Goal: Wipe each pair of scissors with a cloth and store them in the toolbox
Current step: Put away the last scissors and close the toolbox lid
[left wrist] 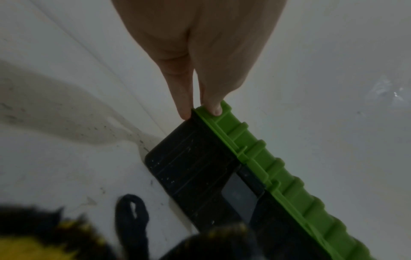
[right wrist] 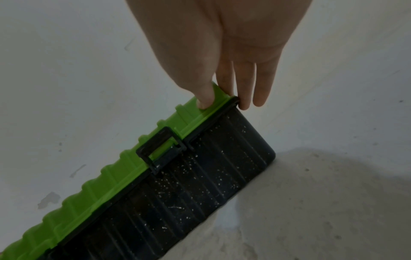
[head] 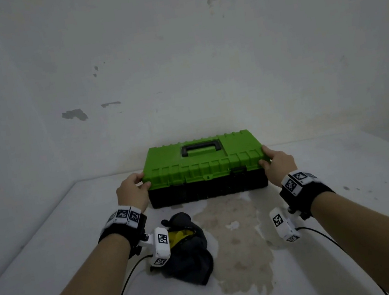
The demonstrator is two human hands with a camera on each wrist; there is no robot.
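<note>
The toolbox has a green lid [head: 204, 168] with a black handle [head: 201, 147] and a black base [head: 208, 191], and the lid lies down on the base. My left hand [head: 144, 180] pinches the lid's front left corner, thumb on the green lid [left wrist: 266, 167]. At the front right corner my right hand [head: 265, 159] grips the same way, thumb on the lid [right wrist: 124, 168] and fingers at the box's end. A crumpled dark cloth [head: 189, 247] with a yellow inside lies in front of the box. No scissors show plainly.
The box stands on a white table [head: 349, 199] close to a scuffed wall. A brown stain [head: 239, 242] spreads in front of it. A black latch [right wrist: 160, 149] sits on the box's front. A dark loop [left wrist: 132, 211] sticks out of the cloth.
</note>
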